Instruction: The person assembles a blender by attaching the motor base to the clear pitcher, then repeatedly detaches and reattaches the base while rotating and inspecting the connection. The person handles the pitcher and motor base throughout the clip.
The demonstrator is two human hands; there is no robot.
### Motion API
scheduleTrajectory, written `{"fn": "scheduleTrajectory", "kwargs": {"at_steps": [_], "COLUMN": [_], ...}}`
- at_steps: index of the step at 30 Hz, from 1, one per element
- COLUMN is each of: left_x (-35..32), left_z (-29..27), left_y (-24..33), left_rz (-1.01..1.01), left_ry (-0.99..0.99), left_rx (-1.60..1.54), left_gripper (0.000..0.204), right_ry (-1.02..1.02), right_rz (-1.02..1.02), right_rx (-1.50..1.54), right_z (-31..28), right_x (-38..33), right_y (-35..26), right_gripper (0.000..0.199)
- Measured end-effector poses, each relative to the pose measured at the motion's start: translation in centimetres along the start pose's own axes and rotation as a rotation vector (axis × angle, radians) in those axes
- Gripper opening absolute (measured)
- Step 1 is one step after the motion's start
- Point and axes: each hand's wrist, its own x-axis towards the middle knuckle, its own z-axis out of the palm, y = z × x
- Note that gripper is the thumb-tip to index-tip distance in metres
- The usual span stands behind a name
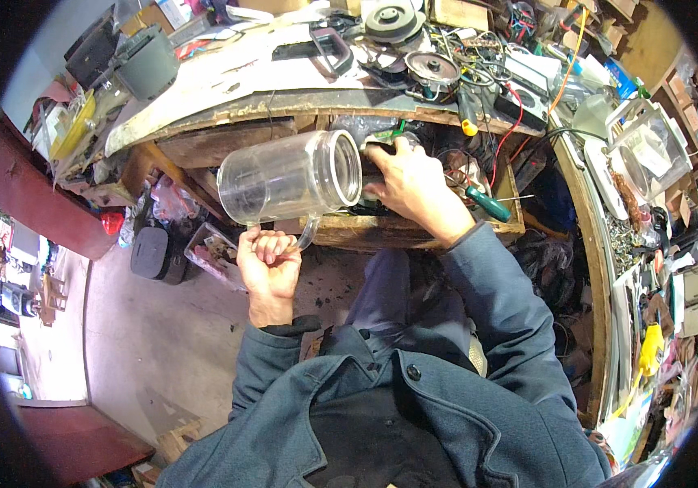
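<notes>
A clear jug (pixel 271 179) with a thick round rim lies on its side in the air before the workbench, its mouth facing right. My left hand (pixel 267 264) is closed around the jug's handle (pixel 310 231) from below. To the right of the rim, my right hand (pixel 406 183) reaches over the open drawer (pixel 414 231), its thumb and fingers apart. Its fingertips are close to dark things in the drawer, partly hidden. A screwdriver with a green handle (pixel 487 203) rests at the drawer's right end, beside my right wrist.
The workbench (pixel 227 110) holds a grey container (pixel 145 63), a round black part (pixel 393 23), a second wheel-like part (pixel 432 68) and tangled wires. A yellow-tipped tool (pixel 468 126) hangs over its edge. A cluttered side bench (pixel 601 268) runs along the right. A black case (pixel 154 254) stands on the floor.
</notes>
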Motion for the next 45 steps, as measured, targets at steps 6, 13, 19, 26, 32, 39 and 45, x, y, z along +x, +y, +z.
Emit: {"fn": "scheduleTrajectory", "kwargs": {"at_steps": [6,13,19,26,32,39,45], "left_x": [-0.5,0.3,0.1,-0.6,-0.3,0.0,0.1], "left_z": [1.1,-0.6,-0.2,0.6,0.1,-0.9,-1.3], "left_y": [-0.7,0.5,0.4,-0.1,-0.2,0.2,0.3], "left_rz": [0.055,-0.005,-0.040,-0.005,0.003,-0.027,-0.041], "left_ry": [0.087,0.003,0.002,0.027,0.060,-0.017,-0.020], "left_rx": [0.046,-0.024,-0.052,-0.013,0.015,-0.006,-0.018], "left_gripper": [0.047,0.049,0.047,0.046,0.046,0.044,0.041], "right_ry": [0.086,0.226,0.161,0.114,0.114,0.156,0.179], "right_rz": [0.063,0.221,0.261,0.270,0.261,0.245,0.234], "right_rx": [0.111,0.472,1.106,1.516,1.536,1.525,1.464], "right_z": [4.3,1.8,2.6,3.6,4.4,4.0,4.0], "right_x": [1.1,0.3,-1.1,-1.5,-1.1,-1.0,-1.0], "right_y": [3.0,6.8,7.0,5.2,4.2,3.5,2.6], "right_gripper": [0.069,0.039,0.038,0.033,0.031,0.031,0.033]}}
